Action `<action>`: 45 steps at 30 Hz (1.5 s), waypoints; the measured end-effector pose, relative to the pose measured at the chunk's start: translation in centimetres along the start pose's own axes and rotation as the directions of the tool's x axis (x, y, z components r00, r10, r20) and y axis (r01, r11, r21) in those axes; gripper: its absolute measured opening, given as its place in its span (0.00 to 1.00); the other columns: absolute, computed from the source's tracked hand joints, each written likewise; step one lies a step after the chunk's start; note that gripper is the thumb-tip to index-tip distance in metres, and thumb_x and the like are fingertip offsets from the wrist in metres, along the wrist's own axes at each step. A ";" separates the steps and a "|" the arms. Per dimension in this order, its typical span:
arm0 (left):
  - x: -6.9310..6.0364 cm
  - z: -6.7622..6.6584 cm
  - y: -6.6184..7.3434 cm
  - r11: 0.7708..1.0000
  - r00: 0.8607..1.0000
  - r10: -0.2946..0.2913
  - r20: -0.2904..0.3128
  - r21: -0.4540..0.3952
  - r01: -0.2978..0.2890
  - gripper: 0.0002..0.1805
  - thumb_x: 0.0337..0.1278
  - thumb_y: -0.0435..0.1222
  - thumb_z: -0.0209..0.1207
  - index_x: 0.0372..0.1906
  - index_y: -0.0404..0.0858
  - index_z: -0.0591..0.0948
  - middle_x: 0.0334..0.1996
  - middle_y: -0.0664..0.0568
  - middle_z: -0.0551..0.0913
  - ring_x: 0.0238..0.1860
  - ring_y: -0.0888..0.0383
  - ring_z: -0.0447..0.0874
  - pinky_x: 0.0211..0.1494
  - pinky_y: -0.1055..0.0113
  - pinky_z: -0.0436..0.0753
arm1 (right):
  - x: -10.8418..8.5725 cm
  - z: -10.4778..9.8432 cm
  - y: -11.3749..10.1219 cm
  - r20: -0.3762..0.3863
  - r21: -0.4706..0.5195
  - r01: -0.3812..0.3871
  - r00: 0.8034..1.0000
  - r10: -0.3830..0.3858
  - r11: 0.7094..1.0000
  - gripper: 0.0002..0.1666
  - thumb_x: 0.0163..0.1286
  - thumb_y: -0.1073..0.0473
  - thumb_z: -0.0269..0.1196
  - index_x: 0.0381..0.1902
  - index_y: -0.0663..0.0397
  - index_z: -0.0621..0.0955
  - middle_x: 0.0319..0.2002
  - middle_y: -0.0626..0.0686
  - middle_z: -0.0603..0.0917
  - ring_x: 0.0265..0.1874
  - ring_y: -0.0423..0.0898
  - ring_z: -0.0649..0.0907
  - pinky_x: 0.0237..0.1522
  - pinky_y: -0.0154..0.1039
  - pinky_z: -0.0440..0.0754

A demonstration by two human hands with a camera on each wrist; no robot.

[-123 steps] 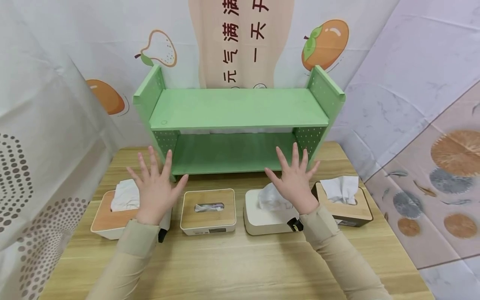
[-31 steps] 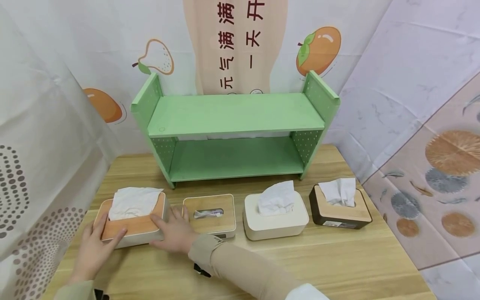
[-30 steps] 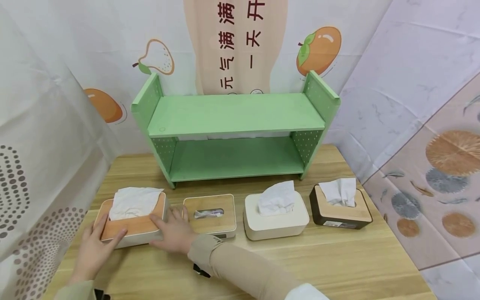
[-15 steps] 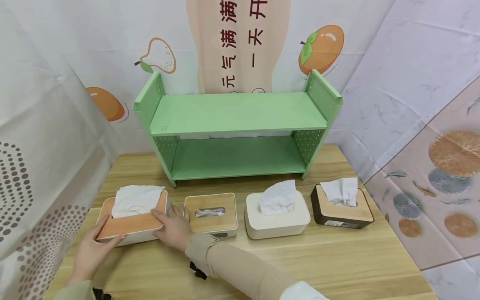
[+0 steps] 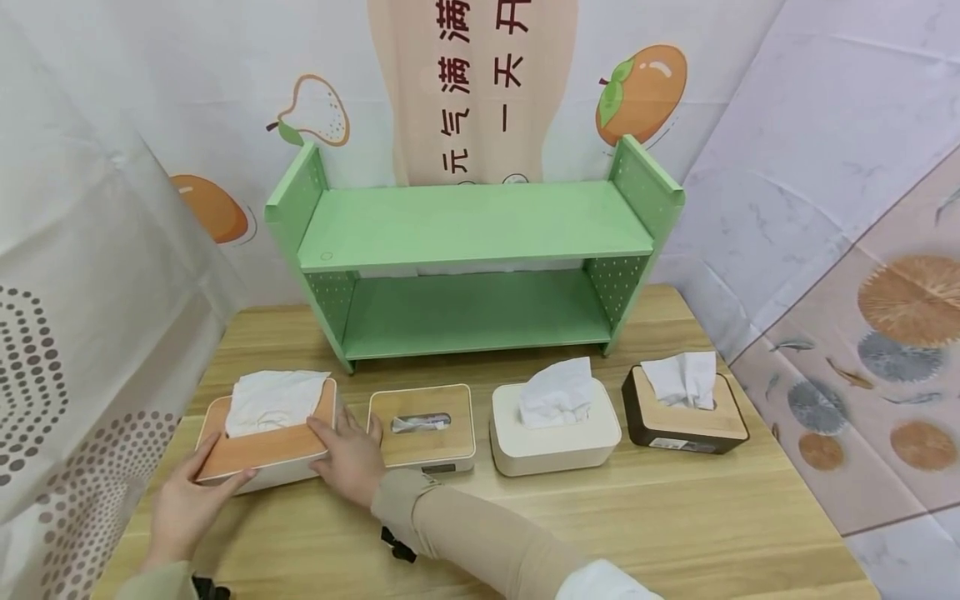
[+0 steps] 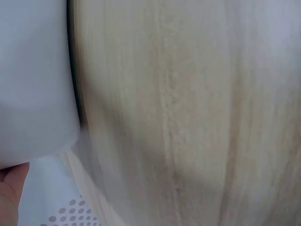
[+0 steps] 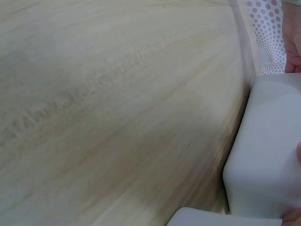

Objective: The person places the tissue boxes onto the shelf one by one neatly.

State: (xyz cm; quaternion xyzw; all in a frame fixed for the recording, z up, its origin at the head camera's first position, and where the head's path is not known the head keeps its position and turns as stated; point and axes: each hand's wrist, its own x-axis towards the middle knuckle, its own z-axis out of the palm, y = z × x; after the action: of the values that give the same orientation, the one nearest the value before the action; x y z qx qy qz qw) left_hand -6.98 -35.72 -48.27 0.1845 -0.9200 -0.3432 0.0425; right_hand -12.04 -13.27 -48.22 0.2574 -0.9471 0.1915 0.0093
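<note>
At the left of the table, a white tissue box (image 5: 262, 454) with an orange-brown wooden lid has a white tissue bunched out of its slot. My left hand (image 5: 182, 508) grips its left end, the thumb along the front edge. Its right end is held by my right hand (image 5: 351, 454), thumb at the lid's edge and fingers in the gap beside a bamboo-lidded tissue box (image 5: 442, 429). In the left wrist view, the held box's white wall (image 6: 35, 84) shows a dark line beneath it; I cannot tell whether it is lifted.
A cream tissue box (image 5: 555, 446) and a black tissue box with a wooden lid (image 5: 693, 421) stand farther right in the row. Behind the row is a green two-tier shelf (image 5: 480, 221). Printed cloth (image 5: 97, 250) hangs around the wooden table (image 5: 675, 517).
Earlier, both hands were spread in the air above the boxes. They have since come down to the leftmost tissue box and hold its ends. Over the last second, the box has tilted slightly.
</note>
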 end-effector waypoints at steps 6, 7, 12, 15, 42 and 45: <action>-0.2 0.0 0.5 1.000 0.998 0.013 -0.059 -0.014 -0.014 0.50 0.46 0.51 0.69 0.73 0.42 0.58 0.65 0.24 0.61 0.62 0.25 0.61 0.56 0.35 0.65 | 0.0 0.3 0.2 -0.058 0.027 0.044 0.997 -0.042 0.999 0.35 0.64 0.42 0.63 0.67 0.36 0.68 0.66 0.58 0.70 0.65 0.47 0.71 0.69 0.45 0.61; -0.2 0.0 0.7 1.000 0.997 0.018 -0.071 -0.019 -0.019 0.50 0.46 0.50 0.70 0.72 0.41 0.59 0.65 0.24 0.61 0.61 0.26 0.62 0.56 0.35 0.66 | 0.0 0.4 0.3 -0.069 0.034 0.052 0.996 -0.050 0.998 0.35 0.64 0.42 0.62 0.67 0.37 0.68 0.65 0.59 0.70 0.65 0.48 0.71 0.69 0.45 0.62; -0.7 -0.3 1.5 0.998 0.989 0.037 -0.140 -0.039 -0.043 0.48 0.42 0.46 0.72 0.70 0.40 0.64 0.62 0.26 0.66 0.58 0.31 0.70 0.47 0.74 0.75 | -0.2 0.2 0.2 -0.102 0.110 0.070 0.993 -0.059 0.991 0.35 0.65 0.41 0.61 0.68 0.40 0.67 0.68 0.62 0.66 0.65 0.53 0.71 0.65 0.45 0.69; -0.9 -0.7 2.1 0.997 0.980 0.049 -0.193 -0.045 -0.058 0.47 0.40 0.44 0.74 0.69 0.41 0.66 0.62 0.28 0.69 0.52 0.36 0.75 0.33 0.89 0.60 | -0.2 -0.3 0.0 -0.129 0.175 0.081 0.990 -0.059 0.981 0.35 0.65 0.42 0.61 0.68 0.40 0.67 0.69 0.65 0.62 0.64 0.57 0.72 0.60 0.44 0.74; -1.9 -0.5 8.1 0.815 0.684 0.490 -0.541 0.007 -0.579 0.48 0.17 0.51 0.79 0.56 0.34 0.79 0.48 0.22 0.77 0.57 0.24 0.69 0.68 0.59 0.65 | -1.1 -7.2 2.3 -0.399 0.401 0.203 0.917 -0.030 0.893 0.36 0.55 0.50 0.71 0.62 0.49 0.74 0.66 0.67 0.66 0.63 0.55 0.72 0.56 0.34 0.76; -2.2 0.1 9.1 0.805 0.675 0.496 -0.546 -0.001 -0.593 0.46 0.21 0.50 0.79 0.55 0.34 0.79 0.48 0.23 0.77 0.57 0.25 0.69 0.66 0.72 0.64 | -1.6 -8.0 3.1 -0.422 0.413 0.215 0.906 -0.023 0.885 0.37 0.53 0.51 0.73 0.61 0.49 0.75 0.65 0.68 0.68 0.61 0.57 0.73 0.55 0.35 0.77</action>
State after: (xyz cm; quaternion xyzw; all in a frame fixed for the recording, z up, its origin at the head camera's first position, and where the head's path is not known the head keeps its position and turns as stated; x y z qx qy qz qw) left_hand -7.79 -28.51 -42.39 -0.0181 -0.8509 -0.3323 0.4065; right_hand -12.85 -7.08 -42.09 0.2660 -0.8360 0.4534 0.1574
